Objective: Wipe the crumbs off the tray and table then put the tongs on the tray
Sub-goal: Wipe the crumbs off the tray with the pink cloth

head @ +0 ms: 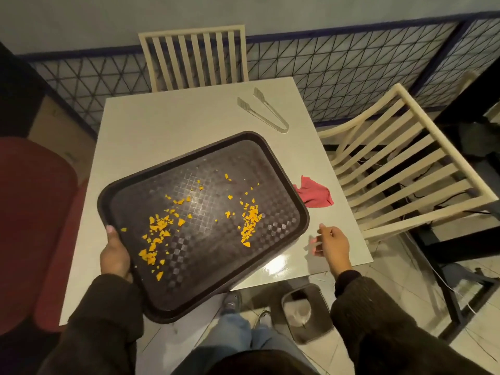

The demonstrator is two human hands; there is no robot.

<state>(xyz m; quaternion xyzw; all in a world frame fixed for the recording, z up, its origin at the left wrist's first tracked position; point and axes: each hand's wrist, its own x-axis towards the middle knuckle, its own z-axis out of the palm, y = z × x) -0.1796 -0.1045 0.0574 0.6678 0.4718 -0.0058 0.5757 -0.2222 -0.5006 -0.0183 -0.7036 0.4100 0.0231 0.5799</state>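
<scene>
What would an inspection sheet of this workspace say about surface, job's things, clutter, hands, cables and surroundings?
Surface: white table; no crumbs plainly seen on it.
Job's things: dark tray overhangs the near edge, orange crumbs scattered in it; tongs lie far right on the table; red cloth beside the tray.
Clutter: nothing seen.
Hands: left hand grips the tray's left rim; right hand hovers empty, fingers loosely curled.
Cables: thin cable on the floor under the right chair.
Surroundings: second chair, red seat, floor bin, mesh fence.
</scene>
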